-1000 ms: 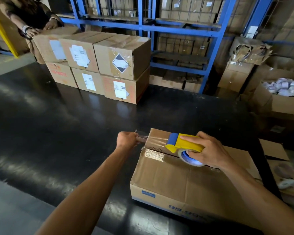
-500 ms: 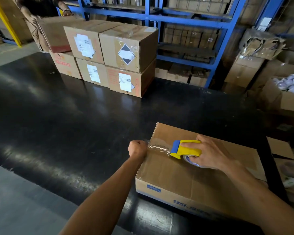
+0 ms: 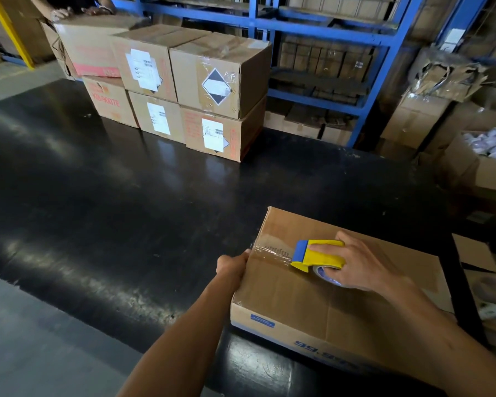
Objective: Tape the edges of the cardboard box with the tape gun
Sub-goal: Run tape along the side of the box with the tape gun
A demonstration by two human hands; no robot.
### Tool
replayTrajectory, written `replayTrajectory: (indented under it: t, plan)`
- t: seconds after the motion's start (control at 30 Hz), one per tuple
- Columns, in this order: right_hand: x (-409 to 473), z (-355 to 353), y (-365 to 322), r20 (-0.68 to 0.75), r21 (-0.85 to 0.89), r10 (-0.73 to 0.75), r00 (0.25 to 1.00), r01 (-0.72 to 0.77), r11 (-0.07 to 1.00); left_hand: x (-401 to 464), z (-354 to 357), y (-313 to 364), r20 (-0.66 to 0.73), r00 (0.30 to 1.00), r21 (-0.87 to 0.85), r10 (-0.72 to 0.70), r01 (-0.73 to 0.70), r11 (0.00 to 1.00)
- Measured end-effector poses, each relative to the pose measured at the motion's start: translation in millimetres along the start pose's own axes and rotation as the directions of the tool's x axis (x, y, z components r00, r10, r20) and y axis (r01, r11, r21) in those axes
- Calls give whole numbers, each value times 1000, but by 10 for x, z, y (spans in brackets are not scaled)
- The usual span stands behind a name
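Note:
A brown cardboard box (image 3: 312,299) with blue print lies flat on the black table, at the lower right of the head view. My right hand (image 3: 361,265) grips a yellow and blue tape gun (image 3: 317,255) and presses it on the box's top near the left edge. A strip of clear tape (image 3: 269,252) runs from the gun to that edge. My left hand (image 3: 231,263) is closed against the box's left side, pressing the tape end down there.
Stacked cardboard boxes (image 3: 184,87) with white labels stand at the table's (image 3: 112,213) far side; another person's hands (image 3: 80,11) rest on the leftmost one. Blue shelving (image 3: 321,27) is behind. Open cartons (image 3: 476,164) crowd the right side.
The box's raised flap has been pressed flat. My left hand dropped from holding the tape end in the air to the box's left side, and the gun now rests on the top.

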State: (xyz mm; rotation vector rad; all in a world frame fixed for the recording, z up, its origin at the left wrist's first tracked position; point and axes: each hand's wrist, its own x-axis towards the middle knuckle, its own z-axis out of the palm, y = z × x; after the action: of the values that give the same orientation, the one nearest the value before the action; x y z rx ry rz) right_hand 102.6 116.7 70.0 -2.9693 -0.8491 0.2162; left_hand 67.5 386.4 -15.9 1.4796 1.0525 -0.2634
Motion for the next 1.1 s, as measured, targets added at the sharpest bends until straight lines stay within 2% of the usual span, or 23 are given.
replayTrajectory:
  t: [0.07,0.1,0.13,0.17,0.2,0.23,0.27,0.3,0.33,0.43,0.47,0.5,0.57,0.67,0.83,1.1]
  plan:
    - [3,-9,3,-7,-1,-6,1000,6,1000,-22,36,2,-175,961,165,216,-188,968]
    - [7,-11,5,-15,3,-5,1000,5,1000,-56,56,24,-213,896,249,390,-336,908]
    - [11,-10,8,-18,2,-7,1000,7,1000,-103,79,39,-183,807,294,562,-500,814]
    - [16,-7,8,-12,-9,-13,1000,13,1000,-128,109,37,-88,718,320,690,-636,702]
    - [22,-2,10,0,-22,-17,1000,17,1000,-147,150,26,62,651,352,757,-724,593]
    - [32,0,11,17,-29,-20,1000,21,999,-129,202,-7,232,612,419,756,-764,489]
    - [44,2,10,36,-30,-22,999,23,999,-95,236,-66,372,609,522,701,-761,385]
    - [57,0,11,52,-34,-24,998,25,999,-41,255,-131,447,618,614,647,-738,280]
    - [76,-13,10,66,-44,-19,998,22,999,-13,259,-165,482,593,671,645,-723,164]
    - [138,-73,-5,88,-92,-8,996,16,996,13,291,-176,599,366,688,712,-690,-225]
    - [150,-87,-19,91,-112,-12,996,22,993,37,309,-183,653,332,669,681,-674,-313]
    - [160,-98,-33,94,-127,-17,995,29,991,70,319,-186,695,327,650,641,-666,-365]
    - [178,-114,-48,94,-143,-32,995,45,989,81,315,-184,726,377,642,575,-672,-369]
    - [201,-145,-30,102,-139,-58,993,72,988,69,310,-167,721,396,660,569,-642,-390]
    - [162,-192,62,99,-153,-125,987,140,978,11,271,-123,711,436,672,553,-651,-351]
    - [-368,-209,798,151,-198,-107,983,137,971,-63,257,-106,708,471,680,526,-656,-328]
